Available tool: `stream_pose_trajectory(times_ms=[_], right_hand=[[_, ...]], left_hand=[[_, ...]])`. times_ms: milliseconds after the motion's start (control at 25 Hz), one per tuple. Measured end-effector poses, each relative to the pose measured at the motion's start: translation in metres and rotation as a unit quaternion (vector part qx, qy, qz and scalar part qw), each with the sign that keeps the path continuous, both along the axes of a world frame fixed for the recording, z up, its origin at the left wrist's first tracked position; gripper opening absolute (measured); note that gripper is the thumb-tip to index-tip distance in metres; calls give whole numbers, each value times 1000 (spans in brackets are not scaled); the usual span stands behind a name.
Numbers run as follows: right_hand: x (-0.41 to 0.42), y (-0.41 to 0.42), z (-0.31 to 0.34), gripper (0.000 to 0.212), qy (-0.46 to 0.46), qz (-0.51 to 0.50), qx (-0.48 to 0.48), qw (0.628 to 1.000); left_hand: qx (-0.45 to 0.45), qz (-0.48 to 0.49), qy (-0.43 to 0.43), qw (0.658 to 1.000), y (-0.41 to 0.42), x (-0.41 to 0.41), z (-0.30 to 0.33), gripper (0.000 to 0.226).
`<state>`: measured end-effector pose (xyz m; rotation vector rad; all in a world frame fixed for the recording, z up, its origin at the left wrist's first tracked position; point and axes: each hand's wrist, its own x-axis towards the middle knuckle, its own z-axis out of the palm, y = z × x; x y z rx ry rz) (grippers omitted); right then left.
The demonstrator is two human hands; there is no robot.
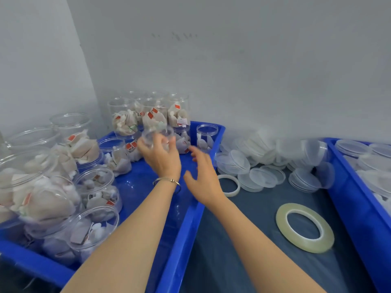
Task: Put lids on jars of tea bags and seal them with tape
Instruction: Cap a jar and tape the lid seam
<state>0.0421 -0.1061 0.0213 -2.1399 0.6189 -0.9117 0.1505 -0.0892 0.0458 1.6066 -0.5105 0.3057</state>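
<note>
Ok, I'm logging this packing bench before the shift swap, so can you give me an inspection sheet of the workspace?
Surface: dark table cover, bare between the bins.
Job's things: open jars of tea bags in the left blue bin; loose clear lids piled at the back; tape roll lying flat.
Clutter: white ring beside the lids; right blue bin holding more lids.
Hands: left hand grips a clear jar; right hand open, holding nothing.
Cables: nothing seen.
Surroundings: plain grey wall.
</note>
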Motion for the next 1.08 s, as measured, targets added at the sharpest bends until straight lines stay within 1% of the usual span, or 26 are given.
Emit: stream_pose_trajectory(times_ms=[80,160,200,240,280,320,400,440,480,520,600,680,760,840,880,920,960,1000,1040,1080], right_hand=[[-12,-8,7,69,-118,-37,23,992],[-27,-23,12,67,-206,-113,23,972],[-37,-34,11,65,-220,-164,24,961],[-50,-47,5,63,-203,-214,27,955],[-66,-61,-4,63,-141,-254,31,956],[-84,-74,-18,63,-41,-276,35,960],[-117,-93,-47,71,173,-265,33,948],[-129,-100,-58,75,245,-249,20,937],[-136,-106,-64,79,291,-234,6,927],[-141,-111,-67,83,320,-219,-3,922],[-142,-118,-66,90,357,-188,15,915],[-138,-121,-65,90,400,-177,10,899],[-136,-121,-68,77,427,-209,-58,878],[-141,-117,-71,54,439,-238,-115,859],[-144,-114,-71,45,432,-245,-119,860],[-147,-112,-69,35,394,-257,-108,876],[-149,-109,-64,26,312,-283,-77,904],[-151,-108,-56,20,199,-321,-24,926],[-154,-108,-44,19,76,-350,45,932],[-159,-108,-30,22,-38,-350,137,926]], left_hand=[[-66,-40,-69,995,-4,-23,31,23],[-104,-84,-112,985,-9,-52,54,21],[-117,-113,-116,980,-10,-71,58,21],[-126,-143,-103,976,-9,-93,56,21],[-129,-170,-81,974,-8,-115,46,20],[-125,-192,-63,971,-5,-135,31,19],[-95,-242,-46,965,4,-161,-5,18],[-73,-266,-41,960,9,-168,-23,19],[-54,-282,-38,957,13,-170,-40,21],[-39,-292,-43,955,17,-172,-53,21],[-14,-317,-62,946,26,-172,-76,22],[14,-358,-60,932,34,-172,-88,22],[29,-381,-54,923,40,-173,-94,23],[31,-388,-58,919,42,-173,-97,27],[36,-390,-59,918,42,-174,-99,36],[47,-386,-53,920,42,-177,-99,47],[55,-378,-43,923,41,-179,-99,57],[54,-368,-25,928,39,-182,-99,65],[49,-363,-3,930,36,-184,-98,75],[44,-367,21,929,34,-186,-97,86]])
